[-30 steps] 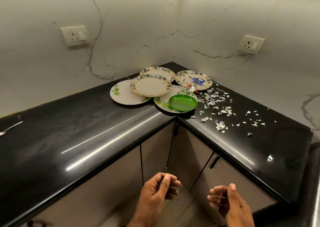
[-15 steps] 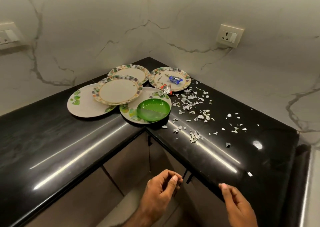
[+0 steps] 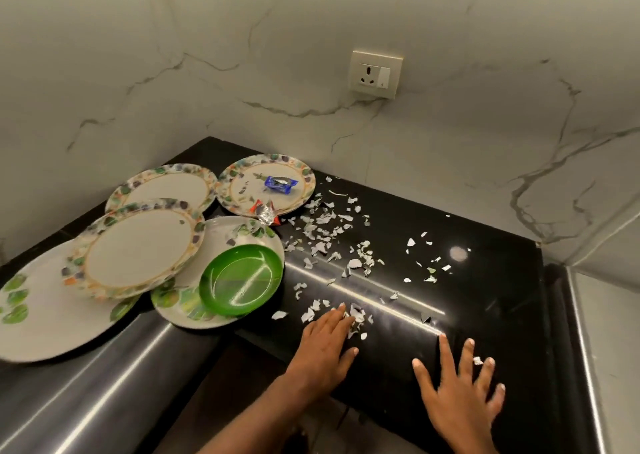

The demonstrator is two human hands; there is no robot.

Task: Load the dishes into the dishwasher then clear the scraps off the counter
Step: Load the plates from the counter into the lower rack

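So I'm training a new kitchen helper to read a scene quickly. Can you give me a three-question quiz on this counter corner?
1. True or false: the green bowl sits on a plate.
2. Multiple choice: where is the blue wrapper? A) on the bare counter B) on the back right plate C) in the green bowl
3. Fill in: the left hand has its fingertips on torn ____ scraps.

Key: 1 true. 2 B. 3 paper. The right hand lies spread and flat on the black counter, holding nothing.
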